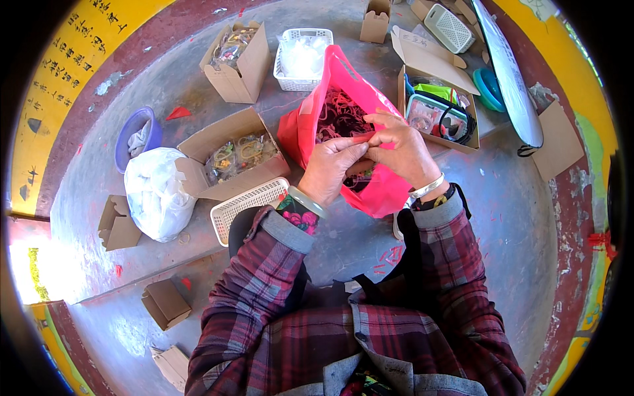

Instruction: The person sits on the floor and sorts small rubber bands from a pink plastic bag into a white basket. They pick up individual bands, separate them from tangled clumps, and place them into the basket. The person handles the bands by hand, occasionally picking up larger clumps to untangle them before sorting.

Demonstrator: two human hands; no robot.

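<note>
A bright pink bag (380, 193) stands open in front of me, holding a tangle of dark and reddish cords (342, 113). Over its mouth, my left hand (330, 166) and my right hand (406, 153) meet with fingertips pinched together. A small reddish bit shows between them, too little to name. Both hands are closed, and the bag's contents lie just beneath. Beside my left wrist is a cream plastic basket (224, 212), partly hidden by my sleeve.
Left stands a cardboard box (267, 173) of bagged bracelet-like rings, near a white plastic sack (158, 198) and purple basin (119, 148). Farther off are another carton (249, 76) and a white basket (297, 84). An open box (456, 142) with a clear-lidded case is at right.
</note>
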